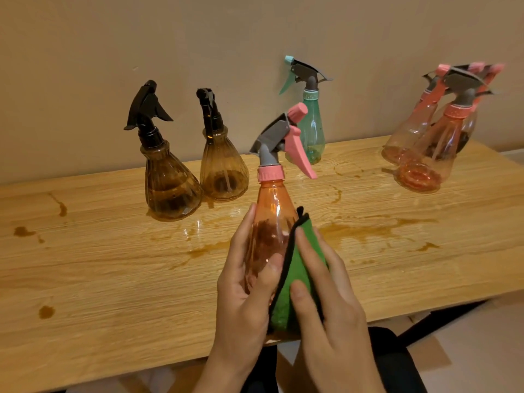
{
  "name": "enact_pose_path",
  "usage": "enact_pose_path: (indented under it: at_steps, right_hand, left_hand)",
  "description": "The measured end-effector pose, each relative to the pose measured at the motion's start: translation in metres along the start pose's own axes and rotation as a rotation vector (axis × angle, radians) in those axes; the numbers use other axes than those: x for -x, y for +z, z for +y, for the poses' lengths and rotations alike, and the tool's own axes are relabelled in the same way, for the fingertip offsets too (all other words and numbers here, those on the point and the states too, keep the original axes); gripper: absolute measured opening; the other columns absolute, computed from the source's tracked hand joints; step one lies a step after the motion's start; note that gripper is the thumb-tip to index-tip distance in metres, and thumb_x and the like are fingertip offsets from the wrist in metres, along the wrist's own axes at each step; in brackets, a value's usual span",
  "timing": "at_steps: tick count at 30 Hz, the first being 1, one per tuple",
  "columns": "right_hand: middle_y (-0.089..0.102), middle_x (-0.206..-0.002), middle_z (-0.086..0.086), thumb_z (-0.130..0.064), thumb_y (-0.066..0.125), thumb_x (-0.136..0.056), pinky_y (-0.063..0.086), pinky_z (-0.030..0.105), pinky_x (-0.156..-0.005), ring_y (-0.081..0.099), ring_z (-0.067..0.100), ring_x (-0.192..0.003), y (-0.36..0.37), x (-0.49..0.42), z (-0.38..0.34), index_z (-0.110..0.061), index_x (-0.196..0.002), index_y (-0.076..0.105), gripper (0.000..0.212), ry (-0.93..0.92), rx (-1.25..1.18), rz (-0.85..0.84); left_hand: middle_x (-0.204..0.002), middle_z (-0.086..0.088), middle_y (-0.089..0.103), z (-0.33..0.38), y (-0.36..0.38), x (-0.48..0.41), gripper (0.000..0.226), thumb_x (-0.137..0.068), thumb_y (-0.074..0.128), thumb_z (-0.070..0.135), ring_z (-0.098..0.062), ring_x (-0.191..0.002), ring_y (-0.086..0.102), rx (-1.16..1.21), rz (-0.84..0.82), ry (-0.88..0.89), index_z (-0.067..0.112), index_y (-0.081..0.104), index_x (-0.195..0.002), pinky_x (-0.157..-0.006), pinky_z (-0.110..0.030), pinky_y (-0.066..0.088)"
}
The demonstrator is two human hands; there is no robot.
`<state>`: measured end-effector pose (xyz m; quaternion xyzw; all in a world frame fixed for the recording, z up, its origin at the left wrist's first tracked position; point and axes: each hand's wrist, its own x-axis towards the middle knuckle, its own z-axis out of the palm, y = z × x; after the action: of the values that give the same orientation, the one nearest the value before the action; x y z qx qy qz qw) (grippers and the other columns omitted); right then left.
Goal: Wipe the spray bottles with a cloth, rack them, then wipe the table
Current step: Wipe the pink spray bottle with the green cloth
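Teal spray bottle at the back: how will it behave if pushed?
The teal spray bottle looks nearly empty, so probably light. Narrow base under a tall trigger head: a high push likely tips it. The wooden table shows wet streaks nearby, so a low push may slide it.

Upright pink bottle [272, 222], green cloth [295, 268]
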<state>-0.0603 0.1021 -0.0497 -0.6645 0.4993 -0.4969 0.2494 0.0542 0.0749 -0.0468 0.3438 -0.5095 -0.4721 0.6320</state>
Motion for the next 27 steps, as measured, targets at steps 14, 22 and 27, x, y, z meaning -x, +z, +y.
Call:
enact_pose_path:
  at_steps: [14,22,27]
  right_hand:
    - [0.011,-0.169,-0.011,-0.041,0.039,-0.104,0.038,0.043,-0.114,0.022,0.015,-0.154,0.001,0.002,0.005,-0.055,-0.152,0.03,0.051,-0.189,0.191,-0.104]
    - [0.065,-0.12,-0.029,-0.046,0.044,-0.1,0.054,0.024,-0.092,0.062,-0.005,-0.114,-0.014,-0.05,-0.011,-0.07,-0.116,0.054,0.031,0.149,-0.303,-0.104]
    - [0.041,-0.152,-0.027,-0.04,0.038,-0.11,0.042,0.019,-0.108,0.04,-0.004,-0.14,-0.008,-0.039,-0.008,-0.057,-0.151,0.031,0.045,-0.074,-0.035,-0.105]
  left_hand:
    - [-0.147,0.002,0.061,-0.002,-0.003,-0.001,0.051,-0.094,0.063,0.034,-0.024,-0.134,0.06,0.109,0.095,-0.029,0.048,0.055,-0.142,-0.099,-0.035,0.056]
    - [-0.151,0.01,0.056,0.0,-0.001,-0.001,0.058,-0.092,0.062,0.034,-0.016,-0.139,0.055,0.025,-0.085,-0.036,0.045,0.049,-0.147,-0.104,-0.025,0.05]
    - [-0.149,0.011,0.058,0.003,0.001,-0.003,0.056,-0.092,0.061,0.037,-0.014,-0.137,0.056,0.082,-0.029,-0.061,0.044,0.052,-0.146,-0.101,-0.022,0.051]
